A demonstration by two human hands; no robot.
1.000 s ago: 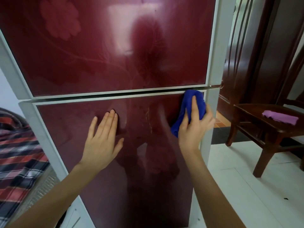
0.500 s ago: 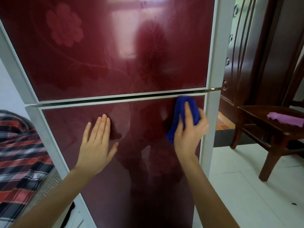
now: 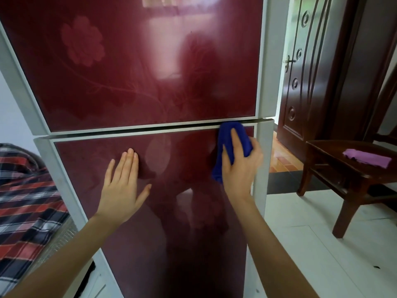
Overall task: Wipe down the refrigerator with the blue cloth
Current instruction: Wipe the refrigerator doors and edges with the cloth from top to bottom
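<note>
The refrigerator fills most of your view, its red glossy front split into an upper door and a lower door. Your left hand lies flat and spread on the lower door, fingers apart, gripping nothing. To its right, your right hand is closed around the bunched blue cloth, pressing it against the lower door's top right corner, just under the seam. No wet streaks show on the glass, so I cannot tell how much is wiped; the lower door below your hands likely remains.
</note>
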